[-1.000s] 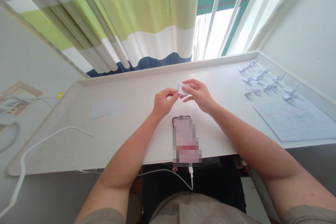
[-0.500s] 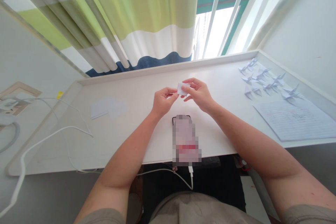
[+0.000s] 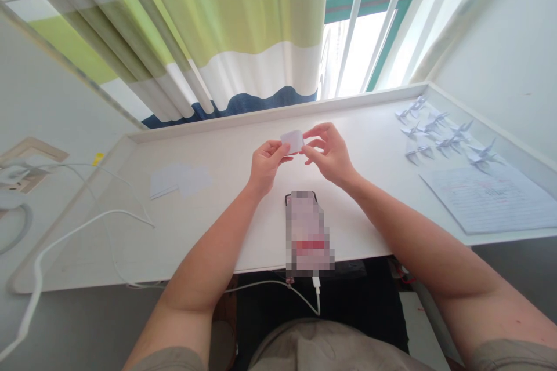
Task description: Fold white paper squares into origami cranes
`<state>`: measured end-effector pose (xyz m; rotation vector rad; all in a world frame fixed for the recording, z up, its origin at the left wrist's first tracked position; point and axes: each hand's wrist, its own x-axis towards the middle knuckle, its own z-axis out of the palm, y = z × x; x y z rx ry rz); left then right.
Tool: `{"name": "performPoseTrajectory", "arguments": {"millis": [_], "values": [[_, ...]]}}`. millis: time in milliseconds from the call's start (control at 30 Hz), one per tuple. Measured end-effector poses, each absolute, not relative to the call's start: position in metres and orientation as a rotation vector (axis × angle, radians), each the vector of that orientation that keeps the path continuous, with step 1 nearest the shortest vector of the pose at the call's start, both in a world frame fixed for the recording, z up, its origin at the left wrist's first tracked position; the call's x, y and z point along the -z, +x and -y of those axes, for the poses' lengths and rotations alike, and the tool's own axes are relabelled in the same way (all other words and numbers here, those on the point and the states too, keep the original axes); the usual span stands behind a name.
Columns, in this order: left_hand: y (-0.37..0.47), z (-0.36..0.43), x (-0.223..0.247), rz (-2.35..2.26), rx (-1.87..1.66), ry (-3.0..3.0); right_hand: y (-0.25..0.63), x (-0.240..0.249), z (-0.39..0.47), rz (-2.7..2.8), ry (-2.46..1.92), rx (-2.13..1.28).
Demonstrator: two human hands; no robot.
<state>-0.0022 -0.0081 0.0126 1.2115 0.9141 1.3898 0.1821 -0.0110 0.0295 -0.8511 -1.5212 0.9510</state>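
A small piece of white folded paper (image 3: 292,141) is held up above the table, its upper edge slightly bowed. My left hand (image 3: 266,163) pinches it at the lower left, thumb in front and fingers behind. At its right edge, the fingertips and thumb of my right hand (image 3: 329,153) grip the side, with the fingers curved. Below the hands, a phone (image 3: 307,226) with a blurred-out screen lies at the table's front edge, a white charging cable (image 3: 317,285) plugged into its near end.
Several folded paper cranes (image 3: 450,138) stand at the back right of the white table (image 3: 235,185). Near them lies a sheet with writing (image 3: 491,200). Loose white paper squares (image 3: 178,179) lie on the left. A white cable (image 3: 78,229) crosses the left side; a curtain (image 3: 243,11) hangs behind.
The paper has turned and shifted a little left, and more of its face shows. My left thumb has moved onto its front, while my right thumb has slid from its face to the right edge.
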Motion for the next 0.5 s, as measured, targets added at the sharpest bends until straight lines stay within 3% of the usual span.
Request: {"name": "performPoseTrajectory", "arguments": {"millis": [233, 500], "values": [[0.002, 0.015, -0.025, -0.789, -1.384, 0.975, 0.184, -0.029, 0.013, 1.747, -0.803, -0.578], [0.005, 0.017, -0.024, -0.742, -1.371, 1.053, 0.183, -0.023, 0.009, 1.79, -0.783, -0.508]]}}
